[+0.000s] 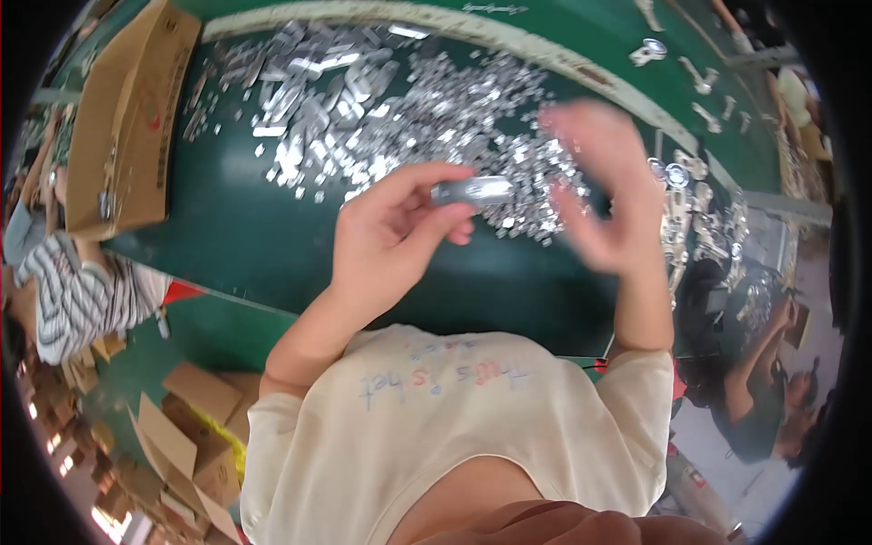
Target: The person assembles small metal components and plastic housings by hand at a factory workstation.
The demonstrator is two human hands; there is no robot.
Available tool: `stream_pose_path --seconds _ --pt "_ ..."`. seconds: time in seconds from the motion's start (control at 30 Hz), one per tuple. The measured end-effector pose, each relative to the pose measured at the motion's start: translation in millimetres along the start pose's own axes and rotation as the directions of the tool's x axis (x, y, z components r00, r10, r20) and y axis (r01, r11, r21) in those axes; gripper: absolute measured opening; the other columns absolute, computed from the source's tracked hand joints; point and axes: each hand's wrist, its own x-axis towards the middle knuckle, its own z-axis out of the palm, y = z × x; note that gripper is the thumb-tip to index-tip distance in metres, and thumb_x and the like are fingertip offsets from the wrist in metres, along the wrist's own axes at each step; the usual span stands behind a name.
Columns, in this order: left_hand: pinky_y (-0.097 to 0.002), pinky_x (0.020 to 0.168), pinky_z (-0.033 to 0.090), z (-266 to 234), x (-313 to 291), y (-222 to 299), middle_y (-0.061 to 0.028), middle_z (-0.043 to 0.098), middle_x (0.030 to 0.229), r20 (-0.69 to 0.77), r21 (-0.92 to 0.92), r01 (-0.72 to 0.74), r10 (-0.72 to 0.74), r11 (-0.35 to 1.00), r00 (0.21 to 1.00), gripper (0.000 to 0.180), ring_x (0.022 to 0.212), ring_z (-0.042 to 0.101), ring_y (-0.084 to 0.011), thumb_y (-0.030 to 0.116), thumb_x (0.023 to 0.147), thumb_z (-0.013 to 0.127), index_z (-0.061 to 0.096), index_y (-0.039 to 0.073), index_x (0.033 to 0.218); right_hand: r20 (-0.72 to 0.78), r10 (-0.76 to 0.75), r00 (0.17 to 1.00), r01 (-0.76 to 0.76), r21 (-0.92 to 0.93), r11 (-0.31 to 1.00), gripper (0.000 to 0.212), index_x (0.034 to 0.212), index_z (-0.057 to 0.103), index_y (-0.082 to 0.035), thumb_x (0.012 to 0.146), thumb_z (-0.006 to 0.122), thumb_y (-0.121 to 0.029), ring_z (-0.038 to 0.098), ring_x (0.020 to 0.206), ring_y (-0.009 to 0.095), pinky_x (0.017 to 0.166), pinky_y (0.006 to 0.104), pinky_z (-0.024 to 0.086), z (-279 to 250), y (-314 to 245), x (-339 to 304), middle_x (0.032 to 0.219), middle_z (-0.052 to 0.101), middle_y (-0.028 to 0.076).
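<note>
My left hand [395,222] is closed on a shiny, elongated silver metal piece [474,190], pinched between thumb and fingers above the green tabletop [300,263]. To the right of it, my right hand [609,186] is blurred by motion, its thumb and fingers spread apart with nothing seen between them. Beyond both hands lies a heap of small shiny metal pieces [472,100], partly hidden behind my right hand. Longer flat silver pieces [313,109] are spread at the heap's left side.
A cardboard box [127,127] stands on the table's left. A pale raised strip [509,32] borders the far side. More metal parts [699,213] lie at the right. Co-workers sit on either side, one in a striped shirt [77,295]. Open cartons [191,445] stand lower left.
</note>
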Motion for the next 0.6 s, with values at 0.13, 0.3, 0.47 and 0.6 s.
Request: stream_pose_path --seconds 0.13,0.3,0.47,0.6 --pt "-0.0226 0.066 0.051 -4 -1 -9 -0.0100 0.061 0.084 -0.035 0.056 -0.056 0.058 0.997 0.998 0.024 0.073 0.063 -0.0137 -0.006 0.082 0.058 0.054 -0.004 0.105 -0.058 0.378 0.924 -0.359 -0.475 0.804 0.042 0.118 0.049 -0.008 0.077 0.057 -0.006 0.053 0.106 0.033 0.087 0.0382 0.044 -48 173 12 0.110 0.056 0.014" --pt "-0.0240 0.063 0.050 -10 -14 -9 -0.0114 0.062 0.080 -0.083 0.105 -0.011 0.020 0.994 0.996 0.025 0.068 0.061 -0.0144 -0.011 0.080 0.057 0.054 -0.006 0.104 -0.049 0.673 0.738 -0.491 -0.724 0.485 0.047 0.114 0.049 -0.019 0.073 0.052 0.003 0.039 0.121 0.035 0.095 0.0467 0.038 -100 350 -58 0.122 0.050 0.011" --pt "-0.0237 0.064 0.051 -15 -23 -12 -0.0125 0.062 0.080 -0.152 0.053 0.000 0.008 0.999 0.988 0.025 0.068 0.062 -0.0156 -0.010 0.080 0.056 0.053 -0.006 0.104 -0.138 0.767 0.626 -0.668 -0.603 0.437 0.024 0.101 0.052 -0.010 0.082 0.057 -0.024 0.058 0.091 0.038 0.078 0.0395 0.045 -63 285 -32 0.097 0.062 0.017" --pt "-0.0235 0.070 0.051 -19 -16 -16 -0.0122 0.063 0.085 -0.102 0.042 0.028 -0.023 0.999 0.995 0.026 0.075 0.064 -0.0152 -0.008 0.083 0.055 0.053 -0.005 0.108 0.168 0.875 0.453 -0.770 0.568 0.290 0.032 0.101 0.048 -0.002 0.092 0.049 -0.033 0.062 0.069 0.015 0.062 0.0269 0.052 -39 195 -10 0.084 0.061 0.011"
